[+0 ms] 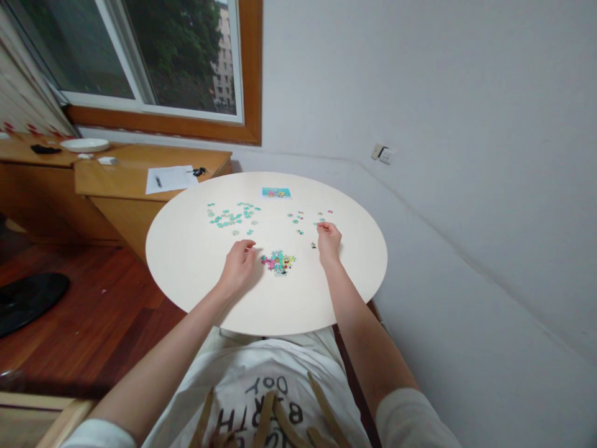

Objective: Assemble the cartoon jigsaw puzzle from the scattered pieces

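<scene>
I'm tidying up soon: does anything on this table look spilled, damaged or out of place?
Nothing stands out. Loose puzzle pieces lie flat in groups on the round table, and a joined cluster sits between the left hand and right hand.

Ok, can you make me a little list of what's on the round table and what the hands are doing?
table: round and pale
left hand: rests on the table, fingers curled, beside the joined pieces
right hand: fingertips at small loose pieces; a pinch is too small to tell
joined pieces: colourful cluster between the hands
blue-green pieces: scattered beyond the left hand
picture card: at the table's far edge
cabinets: hold a sheet of paper and a white plate
</scene>
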{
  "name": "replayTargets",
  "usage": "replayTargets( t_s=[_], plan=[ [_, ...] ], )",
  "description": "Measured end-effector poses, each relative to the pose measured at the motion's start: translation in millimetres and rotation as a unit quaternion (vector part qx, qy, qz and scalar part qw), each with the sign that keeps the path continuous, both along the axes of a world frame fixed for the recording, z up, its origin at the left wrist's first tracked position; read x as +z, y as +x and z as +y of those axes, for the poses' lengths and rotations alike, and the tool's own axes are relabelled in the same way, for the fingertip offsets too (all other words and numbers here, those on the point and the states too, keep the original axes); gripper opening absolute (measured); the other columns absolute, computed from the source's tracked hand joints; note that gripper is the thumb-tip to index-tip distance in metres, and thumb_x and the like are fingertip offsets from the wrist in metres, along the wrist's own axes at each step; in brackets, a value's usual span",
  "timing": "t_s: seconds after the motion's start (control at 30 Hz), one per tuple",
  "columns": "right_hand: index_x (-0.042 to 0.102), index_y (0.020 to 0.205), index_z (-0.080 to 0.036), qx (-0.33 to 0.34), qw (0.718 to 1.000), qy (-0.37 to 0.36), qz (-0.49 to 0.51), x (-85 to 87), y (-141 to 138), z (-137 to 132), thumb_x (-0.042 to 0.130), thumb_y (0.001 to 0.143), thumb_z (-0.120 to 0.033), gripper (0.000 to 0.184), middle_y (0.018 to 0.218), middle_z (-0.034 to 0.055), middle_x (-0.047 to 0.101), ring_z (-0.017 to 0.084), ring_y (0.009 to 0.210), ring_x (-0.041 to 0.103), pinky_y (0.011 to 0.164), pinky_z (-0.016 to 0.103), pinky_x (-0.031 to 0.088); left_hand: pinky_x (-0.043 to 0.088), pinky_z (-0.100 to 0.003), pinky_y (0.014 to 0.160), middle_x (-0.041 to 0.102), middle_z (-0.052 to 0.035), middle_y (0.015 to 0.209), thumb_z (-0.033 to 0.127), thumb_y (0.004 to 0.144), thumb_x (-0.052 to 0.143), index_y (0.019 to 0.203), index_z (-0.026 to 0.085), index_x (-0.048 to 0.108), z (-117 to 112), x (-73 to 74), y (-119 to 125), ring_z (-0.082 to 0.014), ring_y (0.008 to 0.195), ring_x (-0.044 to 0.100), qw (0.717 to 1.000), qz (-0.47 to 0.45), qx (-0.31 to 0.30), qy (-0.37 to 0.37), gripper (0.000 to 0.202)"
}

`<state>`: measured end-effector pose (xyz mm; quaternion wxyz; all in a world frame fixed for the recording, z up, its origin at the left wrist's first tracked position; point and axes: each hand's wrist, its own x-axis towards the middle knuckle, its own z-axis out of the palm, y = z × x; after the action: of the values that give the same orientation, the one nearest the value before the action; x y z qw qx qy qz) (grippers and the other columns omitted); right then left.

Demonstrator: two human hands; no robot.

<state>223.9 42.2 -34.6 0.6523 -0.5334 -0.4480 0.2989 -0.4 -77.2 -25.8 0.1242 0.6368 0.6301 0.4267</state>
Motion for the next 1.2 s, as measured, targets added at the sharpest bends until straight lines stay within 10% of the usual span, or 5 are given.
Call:
replayTargets(
  t_s=[1.2],
  plan=[
    [0.055,0.07,-0.018,-0.034,0.998,-0.027,0.044,10.3,1.0,-7.7,0.049,0.063,-0.018,0.009,0.06,-0.0048,0.051,0.012,0.061,0.046,0.059,0.024,0.036,0.045,-0.039,0.089,0.065,-0.0109,0.1,0.022,0.083,0.041,0.103,0.016,0.06,3.4,-4.9,-1.2,-0.0233,0.093,0.06,0.999,0.037,-0.014,-0.027,0.028]
  ],
)
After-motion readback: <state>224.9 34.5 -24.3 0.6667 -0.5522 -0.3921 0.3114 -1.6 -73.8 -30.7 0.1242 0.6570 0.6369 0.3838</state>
